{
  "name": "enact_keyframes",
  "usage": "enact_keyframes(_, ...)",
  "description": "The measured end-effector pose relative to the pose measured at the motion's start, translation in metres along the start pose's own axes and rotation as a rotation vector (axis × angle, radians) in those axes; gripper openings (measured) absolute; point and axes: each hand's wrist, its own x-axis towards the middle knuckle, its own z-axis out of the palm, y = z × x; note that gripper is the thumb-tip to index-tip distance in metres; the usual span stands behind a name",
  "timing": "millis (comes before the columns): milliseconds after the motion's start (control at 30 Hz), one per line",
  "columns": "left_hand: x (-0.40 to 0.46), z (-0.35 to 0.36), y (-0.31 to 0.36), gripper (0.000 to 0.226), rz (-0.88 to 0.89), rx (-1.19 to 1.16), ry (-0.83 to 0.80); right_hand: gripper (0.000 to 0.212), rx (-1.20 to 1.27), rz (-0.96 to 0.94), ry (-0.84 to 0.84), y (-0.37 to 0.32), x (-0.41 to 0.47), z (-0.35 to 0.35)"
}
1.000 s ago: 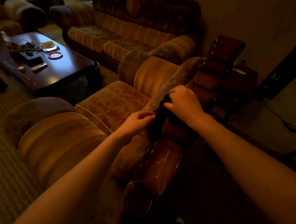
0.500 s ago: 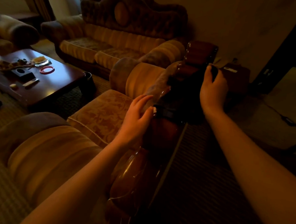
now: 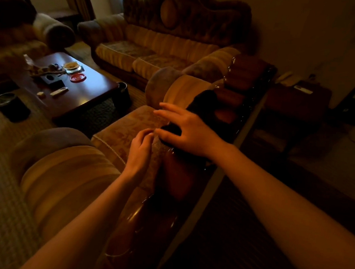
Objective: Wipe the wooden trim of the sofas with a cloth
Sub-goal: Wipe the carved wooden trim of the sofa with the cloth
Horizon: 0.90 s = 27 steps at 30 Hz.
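I stand behind a gold armchair whose glossy reddish wooden trim (image 3: 178, 175) runs along the top of its back. A dark cloth (image 3: 203, 102) lies draped over that trim. My right hand (image 3: 189, 131) presses flat on the cloth's near end, fingers spread and straight. My left hand (image 3: 139, 151) rests with loosely bent fingers on the upholstered back edge, just left of the cloth, its fingertips near my right thumb. Whether it touches the cloth is unclear in the dim light.
A gold sofa (image 3: 156, 51) with a carved dark back stands against the far wall. A dark wooden coffee table (image 3: 88, 92) holding small items sits at left, a bin (image 3: 9, 107) beside it. A low side table (image 3: 297, 97) stands at right.
My right hand came back from the far end of the trim toward me and now lies flat on the cloth. My left hand slid slightly lower along the chair back.
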Motion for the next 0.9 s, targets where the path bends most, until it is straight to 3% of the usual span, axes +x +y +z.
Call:
enact_keyframes(67,0.003,0.005,0.004,0.028,0.007,-0.022,0.039,0.045,-0.286,-0.048,0.162,0.009,-0.004,-0.001)
enact_keyframes(133,0.007,0.009,0.008,0.038,0.028,-0.004,0.084,0.049,-0.572,0.081,0.246,0.022,-0.01,-0.011)
enact_keyframes(200,0.01,0.011,0.009,0.043,0.05,0.009,0.12,0.055,-0.594,0.236,0.225,0.031,-0.02,-0.016)
enact_keyframes(300,0.013,0.012,0.005,0.043,0.019,0.025,0.169,0.059,-0.56,0.168,0.188,0.024,-0.04,0.008)
enact_keyframes(400,0.02,0.005,-0.008,0.048,-0.054,0.066,0.239,0.056,-0.511,0.033,0.031,0.002,-0.037,0.03)
enact_keyframes(467,0.017,-0.003,-0.006,0.037,-0.107,0.096,0.28,0.053,-0.547,0.012,-0.14,-0.01,-0.019,0.025)
enact_keyframes(567,0.009,-0.016,0.002,0.025,-0.181,0.118,0.322,0.051,-0.709,0.169,-0.345,0.004,0.037,-0.003)
enact_keyframes(667,0.002,-0.031,0.006,0.023,-0.166,0.149,0.332,0.059,-0.957,0.442,-0.432,0.04,0.088,-0.033)
enact_keyframes(733,-0.002,-0.041,0.006,0.021,-0.142,0.135,0.359,0.061,-0.911,0.565,-0.461,0.051,0.094,-0.039)
enact_keyframes(900,-0.008,-0.064,-0.009,0.022,-0.171,0.075,0.339,0.052,-0.68,0.326,-0.648,0.003,0.067,0.008)
